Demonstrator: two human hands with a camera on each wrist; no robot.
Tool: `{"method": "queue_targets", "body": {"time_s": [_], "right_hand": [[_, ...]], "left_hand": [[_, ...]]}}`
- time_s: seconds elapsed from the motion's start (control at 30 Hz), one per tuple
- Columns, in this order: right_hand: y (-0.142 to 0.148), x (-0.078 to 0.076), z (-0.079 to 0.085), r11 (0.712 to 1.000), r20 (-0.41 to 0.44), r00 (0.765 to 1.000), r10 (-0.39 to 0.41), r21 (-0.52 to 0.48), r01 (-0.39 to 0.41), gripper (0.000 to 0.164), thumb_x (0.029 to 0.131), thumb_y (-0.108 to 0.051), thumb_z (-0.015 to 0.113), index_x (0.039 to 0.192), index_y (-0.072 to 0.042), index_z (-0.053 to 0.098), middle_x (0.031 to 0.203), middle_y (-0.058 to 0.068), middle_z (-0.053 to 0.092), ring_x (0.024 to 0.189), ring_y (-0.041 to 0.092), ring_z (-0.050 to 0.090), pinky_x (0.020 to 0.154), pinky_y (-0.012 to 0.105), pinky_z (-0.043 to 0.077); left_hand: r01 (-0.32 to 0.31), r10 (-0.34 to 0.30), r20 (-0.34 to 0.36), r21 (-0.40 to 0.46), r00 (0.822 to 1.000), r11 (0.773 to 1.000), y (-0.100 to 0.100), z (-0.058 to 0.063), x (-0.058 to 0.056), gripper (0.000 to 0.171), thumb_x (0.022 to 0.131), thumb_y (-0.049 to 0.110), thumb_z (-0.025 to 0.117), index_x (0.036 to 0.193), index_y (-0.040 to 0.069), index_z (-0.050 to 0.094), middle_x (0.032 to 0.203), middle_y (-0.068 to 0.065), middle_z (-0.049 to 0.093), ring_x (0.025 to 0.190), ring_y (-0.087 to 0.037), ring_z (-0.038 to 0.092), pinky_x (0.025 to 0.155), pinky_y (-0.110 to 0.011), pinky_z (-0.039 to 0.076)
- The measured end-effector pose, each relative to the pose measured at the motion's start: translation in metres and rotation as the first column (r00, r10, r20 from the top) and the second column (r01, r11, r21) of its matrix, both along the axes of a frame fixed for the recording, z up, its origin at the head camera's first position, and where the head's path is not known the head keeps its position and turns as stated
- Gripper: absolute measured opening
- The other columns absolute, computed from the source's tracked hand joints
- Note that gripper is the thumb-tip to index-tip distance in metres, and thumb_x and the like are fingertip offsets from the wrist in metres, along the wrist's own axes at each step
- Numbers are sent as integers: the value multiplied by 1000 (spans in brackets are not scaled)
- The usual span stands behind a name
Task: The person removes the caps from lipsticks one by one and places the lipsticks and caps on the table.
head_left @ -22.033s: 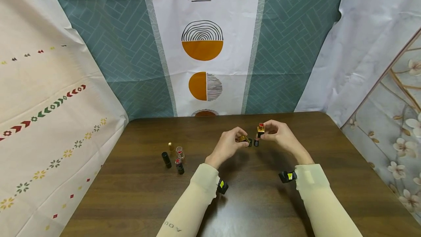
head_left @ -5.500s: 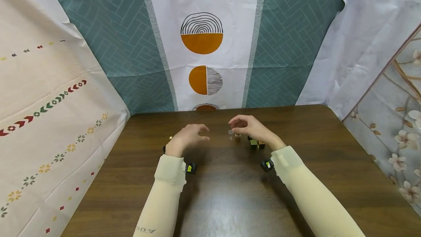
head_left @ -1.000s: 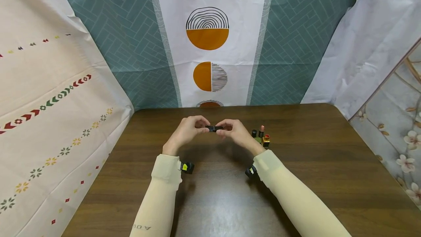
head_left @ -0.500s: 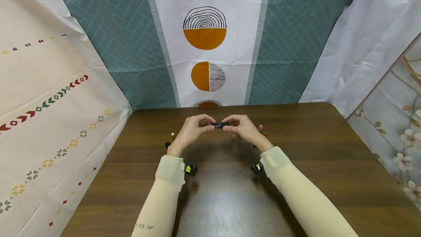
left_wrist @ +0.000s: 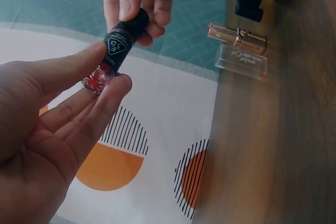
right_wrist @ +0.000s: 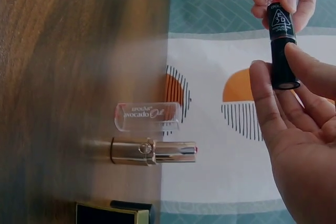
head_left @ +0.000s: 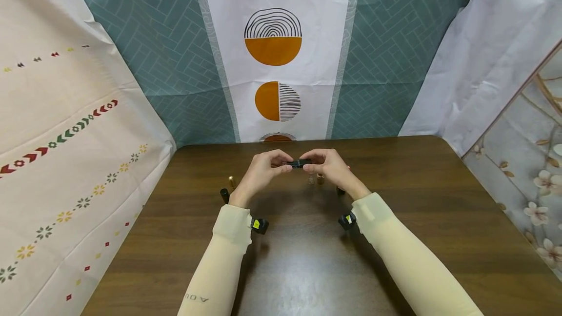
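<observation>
Black lipstick tube point(head_left: 299, 164) spans the gap between two pinching hands

The tube is in the air above the far part of the table, its long axis running side to side from one hand to the other, close to level in the head view; a seam crosses it partway, with white lettering on the body to the left of the seam and plain black to the right; the reddish, see-through end point(left_wrist: 94, 81) points toward the left palm. The left hand point(head_left: 264, 169) pinches that end between thumb and fingers, so the tube lies to its right; the right hand point(head_left: 331, 167) pinches the plain black end, so the tube lies to its left; neither hand is nearer, since both touch it, and the two grips face each other along one line.

Beyond the grips, a clear cap point(right_wrist: 148, 117) and a gold lipstick point(right_wrist: 153, 151) stand upright side by side near the right hand; a black case with gold trim point(right_wrist: 113, 214) is past them; by the left wrist stand a small gold piece point(head_left: 232, 182) and a dark cylinder point(head_left: 225, 195); the wooden table point(head_left: 298, 267) carries them all.
</observation>
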State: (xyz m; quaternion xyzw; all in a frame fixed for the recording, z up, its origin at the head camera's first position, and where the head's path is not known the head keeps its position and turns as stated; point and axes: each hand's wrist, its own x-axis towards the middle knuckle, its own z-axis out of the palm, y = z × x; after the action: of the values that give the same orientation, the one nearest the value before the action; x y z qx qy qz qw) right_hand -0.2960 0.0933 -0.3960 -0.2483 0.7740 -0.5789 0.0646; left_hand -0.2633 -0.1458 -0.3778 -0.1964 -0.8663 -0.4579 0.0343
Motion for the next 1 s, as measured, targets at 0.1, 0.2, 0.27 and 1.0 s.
{"method": "queue_targets", "body": {"time_s": [0.1,0.2,0.27,1.0], "right_hand": [[2,0,2,1000,1,1000,-13,-12,13,29,96,-7,75,123,3,73,105,19,73,84,26,71,66,26,54],[5,-1,3,1000,0,1000,-22,-16,22,27,95,-5,75,121,3,73,105,19,73,87,33,72,68,26,55],[7,-1,4,1000,-3,1000,-24,-13,24,27,95,-4,76,121,3,74,105,18,72,89,36,71,69,26,55],[14,-3,3,998,-7,998,-67,-3,67,26,94,0,75,119,4,74,107,19,72,97,54,67,73,30,60]], "left_hand": [[2,-2,3,5,1000,1000,2,0,-2,18,96,18,76,114,13,76,103,1,77,96,-15,73,88,-39,59],[6,-7,3,12,1000,1000,5,1,-4,18,96,18,77,113,13,76,103,0,77,95,-15,73,87,-39,59],[11,-11,0,17,1000,1000,6,1,-5,18,95,17,77,113,13,76,103,0,77,95,-15,74,88,-39,59],[-16,16,-14,25,1000,1000,17,-1,-6,18,95,16,77,112,13,78,105,0,76,94,-16,72,85,-37,59]]}}
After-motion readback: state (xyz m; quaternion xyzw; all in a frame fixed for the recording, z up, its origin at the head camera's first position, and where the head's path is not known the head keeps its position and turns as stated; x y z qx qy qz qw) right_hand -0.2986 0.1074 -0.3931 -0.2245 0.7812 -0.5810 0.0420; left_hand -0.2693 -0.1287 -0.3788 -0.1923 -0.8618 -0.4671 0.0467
